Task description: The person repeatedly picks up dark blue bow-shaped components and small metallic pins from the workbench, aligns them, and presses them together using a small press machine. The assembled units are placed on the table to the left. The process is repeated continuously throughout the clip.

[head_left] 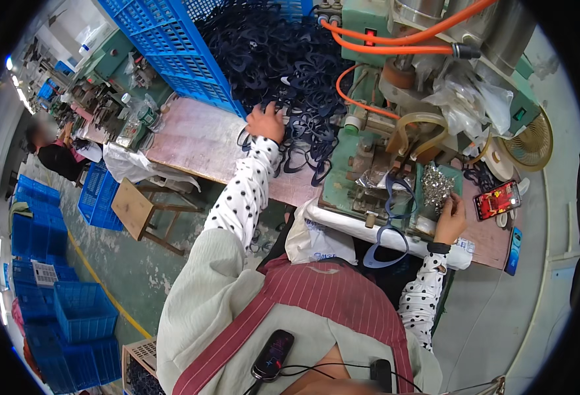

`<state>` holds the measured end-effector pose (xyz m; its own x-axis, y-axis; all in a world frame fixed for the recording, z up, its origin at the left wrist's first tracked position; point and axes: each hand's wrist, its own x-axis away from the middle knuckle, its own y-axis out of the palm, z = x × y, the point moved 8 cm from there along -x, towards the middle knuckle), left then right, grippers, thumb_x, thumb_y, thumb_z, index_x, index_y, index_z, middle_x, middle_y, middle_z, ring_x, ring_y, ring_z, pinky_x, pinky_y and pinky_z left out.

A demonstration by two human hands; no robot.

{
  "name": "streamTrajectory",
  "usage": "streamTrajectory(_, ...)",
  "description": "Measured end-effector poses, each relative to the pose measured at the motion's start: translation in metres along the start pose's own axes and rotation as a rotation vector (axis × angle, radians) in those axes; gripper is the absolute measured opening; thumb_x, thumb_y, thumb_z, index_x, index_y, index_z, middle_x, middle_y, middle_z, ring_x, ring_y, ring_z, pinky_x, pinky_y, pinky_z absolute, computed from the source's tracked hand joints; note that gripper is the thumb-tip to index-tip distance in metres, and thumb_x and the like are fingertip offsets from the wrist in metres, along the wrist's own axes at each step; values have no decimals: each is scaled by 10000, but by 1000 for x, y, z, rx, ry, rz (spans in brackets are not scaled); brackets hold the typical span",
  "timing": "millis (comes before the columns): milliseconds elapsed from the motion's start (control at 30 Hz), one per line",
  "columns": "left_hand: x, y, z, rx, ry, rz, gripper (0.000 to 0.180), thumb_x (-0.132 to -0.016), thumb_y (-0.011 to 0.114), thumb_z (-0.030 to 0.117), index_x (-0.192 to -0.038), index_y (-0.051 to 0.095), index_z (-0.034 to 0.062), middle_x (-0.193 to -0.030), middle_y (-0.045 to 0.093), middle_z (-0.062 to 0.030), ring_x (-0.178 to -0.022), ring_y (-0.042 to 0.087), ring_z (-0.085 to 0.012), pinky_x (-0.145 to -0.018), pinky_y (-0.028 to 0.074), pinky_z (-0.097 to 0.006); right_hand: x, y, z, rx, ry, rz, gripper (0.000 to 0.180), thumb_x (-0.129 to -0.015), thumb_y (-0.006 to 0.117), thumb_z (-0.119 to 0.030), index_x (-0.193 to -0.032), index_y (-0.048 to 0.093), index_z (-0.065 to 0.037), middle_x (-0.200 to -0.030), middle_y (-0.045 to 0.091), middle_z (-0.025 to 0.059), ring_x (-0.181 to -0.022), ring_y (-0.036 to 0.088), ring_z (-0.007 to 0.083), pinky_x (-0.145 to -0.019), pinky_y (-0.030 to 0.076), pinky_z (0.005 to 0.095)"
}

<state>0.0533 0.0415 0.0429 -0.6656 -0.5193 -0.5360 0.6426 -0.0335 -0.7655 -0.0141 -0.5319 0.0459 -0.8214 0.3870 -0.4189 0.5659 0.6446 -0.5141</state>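
My left hand (265, 124) reaches out over the near edge of a heap of dark navy looped straps (283, 66), its fingers a little apart and touching the pieces. At the machine, my right hand (450, 220) has its fingers drawn together beside a pile of small shiny metal parts (437, 186); whatever is between the fingertips is too small to make out. A blue-grey looped strap (387, 249) hangs over the machine's front edge, its upper loop near the pressing head. The green machine (339, 191) stands between my two hands.
A blue plastic crate (178, 56) lies tipped behind the heap. Orange hoses (402, 49) arch over the machine. A lit phone (497, 199) and a small fan (530, 139) are at the right. On the left are a wooden stool (134, 209), stacked blue crates (86, 313) and another person (59, 158).
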Motion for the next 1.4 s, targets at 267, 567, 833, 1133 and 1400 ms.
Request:
streamTrajectory(267,5,4,0,-112,245,-97,214,-873,598,360,-968,648,175,-908,622,-71,-900,593,-288,-765,397,-482,4,-10,-24,5,-44,111,143,-851,661,-127,-962,712,-51,-841,690,122,-734,669,212,-664,517,321)
streamTrajectory(567,65,-131,98,755,436,-43,445,-876,652,72,-1278,465,42,-853,661,-113,-670,629,-182,-594,493,-279,1,-2,-68,-184,-75,-7,145,-803,683,-62,-940,730,-62,-859,691,98,-722,623,181,-687,487,281)
streamTrajectory(833,167,-231,209,820,1268,125,312,-744,651,99,-1052,661,56,-997,677,-82,-819,633,-211,-750,513,-366,20,5,-158,-533,-57,-270,158,-762,695,-34,-916,725,-45,-775,618,-5,-599,433,50,-540,361,211)
streamTrajectory(1133,190,-222,242,1122,1327,-92,396,-725,702,100,-1110,638,28,-993,664,-94,-793,615,-243,-750,507,-371,30,17,-181,-624,45,-395,327,-739,732,-31,-1036,597,-16,-825,681,27,-654,517,19,-545,371,181)
streamTrajectory(1400,198,-244,233,1143,1493,19,329,-729,667,96,-1046,651,7,-981,661,-98,-760,615,-231,-770,502,-363,32,27,-196,-740,92,-362,421,-725,747,-43,-1076,519,3,-765,656,32,-634,502,40,-559,406,193)
